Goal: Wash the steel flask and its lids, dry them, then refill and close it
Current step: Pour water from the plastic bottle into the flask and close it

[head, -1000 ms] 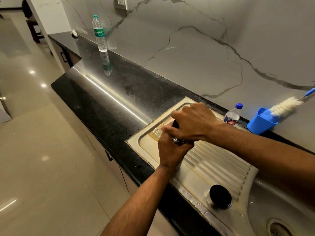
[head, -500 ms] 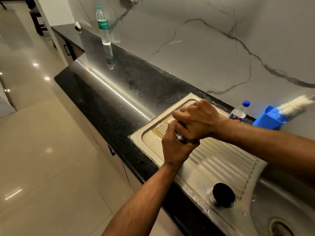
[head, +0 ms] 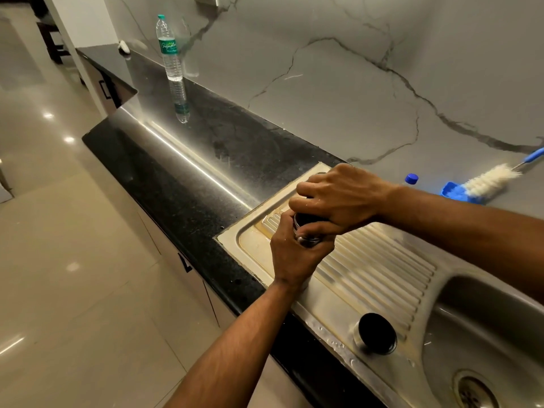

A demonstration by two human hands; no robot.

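Flask [head: 307, 241] stood at the centre of the frame on the ribbed drainboard [head: 382, 269]; the left hand [head: 290, 257] was clenched round its body, and the right hand [head: 338, 198] gripped the dark inner lid [head: 306, 219] on top; only a steel ring of the neck was visible. Wet steel is probably slippery and stiff, so a firm hold on the body seemed wise; a black outer lid [head: 376, 333] lay at the lower right.
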